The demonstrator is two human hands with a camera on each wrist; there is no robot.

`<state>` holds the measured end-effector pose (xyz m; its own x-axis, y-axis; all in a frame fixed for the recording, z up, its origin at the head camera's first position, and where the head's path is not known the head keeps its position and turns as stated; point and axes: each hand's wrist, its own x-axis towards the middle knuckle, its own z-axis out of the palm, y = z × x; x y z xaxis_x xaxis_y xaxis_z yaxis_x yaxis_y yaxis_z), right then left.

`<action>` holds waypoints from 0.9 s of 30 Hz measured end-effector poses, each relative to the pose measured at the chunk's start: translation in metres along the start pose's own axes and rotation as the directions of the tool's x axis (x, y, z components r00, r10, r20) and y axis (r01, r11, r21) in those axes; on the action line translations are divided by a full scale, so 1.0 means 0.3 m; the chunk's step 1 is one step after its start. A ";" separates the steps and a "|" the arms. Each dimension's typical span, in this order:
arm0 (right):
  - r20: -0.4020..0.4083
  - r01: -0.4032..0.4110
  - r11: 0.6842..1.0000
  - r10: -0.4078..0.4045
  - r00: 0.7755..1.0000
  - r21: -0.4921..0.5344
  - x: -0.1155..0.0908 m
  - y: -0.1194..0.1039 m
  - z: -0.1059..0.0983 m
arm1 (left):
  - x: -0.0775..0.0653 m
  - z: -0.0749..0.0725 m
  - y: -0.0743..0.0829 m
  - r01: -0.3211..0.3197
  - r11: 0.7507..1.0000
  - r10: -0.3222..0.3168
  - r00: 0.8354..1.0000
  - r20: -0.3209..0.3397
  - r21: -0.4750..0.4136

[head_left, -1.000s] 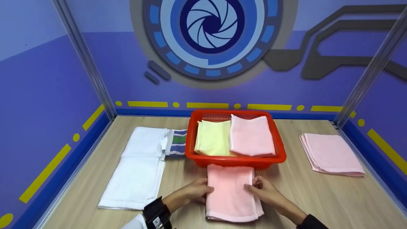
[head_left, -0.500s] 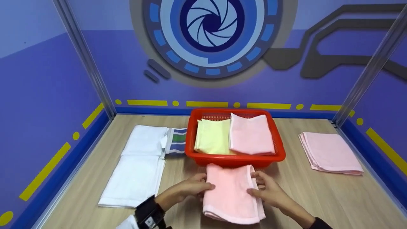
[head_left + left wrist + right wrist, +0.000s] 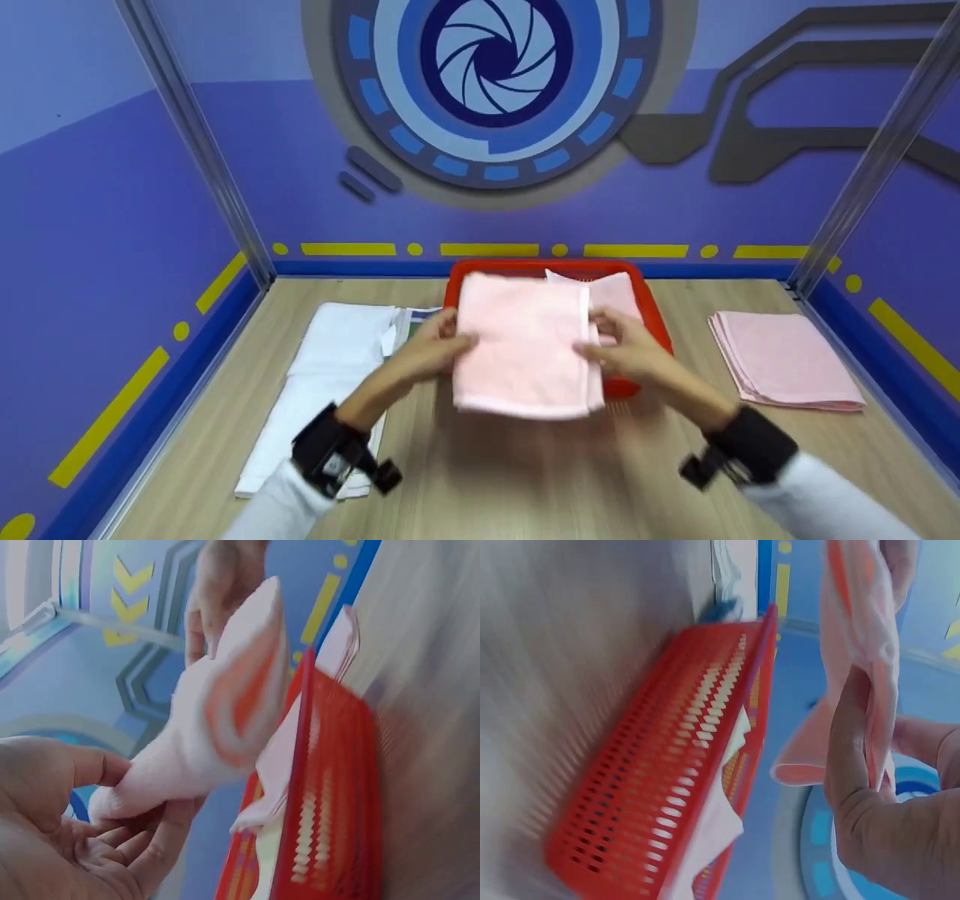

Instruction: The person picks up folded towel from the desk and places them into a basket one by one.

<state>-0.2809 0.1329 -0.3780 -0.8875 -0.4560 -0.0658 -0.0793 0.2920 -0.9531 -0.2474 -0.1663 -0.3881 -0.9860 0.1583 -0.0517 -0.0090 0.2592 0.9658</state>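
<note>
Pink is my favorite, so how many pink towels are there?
3: one pink towel held between left fingers and right fingers, a second towel in the red basket, a third towel on the table at right. More may be hidden in the basket.

Held cloth (image 3: 521, 345): pale pink, white edging; basket (image 3: 341, 795): red; left towel (image 3: 341, 341): white; right cloth (image 3: 784, 360): pink; wall (image 3: 262, 150): blue-violet, yellow dashes and dots; tabletop (image 3: 540, 495): beige woodgrain.

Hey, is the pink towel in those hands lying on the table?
No, the left hand and right hand hold the pink towel up off the table.
</note>
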 end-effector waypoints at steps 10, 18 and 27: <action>0.047 -0.248 0.968 0.250 0.967 -0.032 0.316 -0.008 -0.069 | 0.294 -0.012 -0.050 0.159 0.985 -0.146 0.976 -0.161 0.072; 0.033 -0.435 0.875 0.452 0.892 -0.212 0.345 0.101 -0.046 | 0.332 0.096 -0.131 0.168 0.881 -0.093 0.978 -0.187 0.443; 0.161 -0.387 0.902 0.418 0.894 -0.189 0.329 0.042 -0.143 | 0.336 0.074 -0.055 0.103 0.709 0.012 0.987 -0.157 0.698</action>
<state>-0.3889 0.1276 -0.3837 -0.7537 -0.4212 -0.5045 0.1862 0.5993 -0.7786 -0.3429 -0.1334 -0.4148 -1.0000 0.0096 0.0005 0.0085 0.8649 0.5019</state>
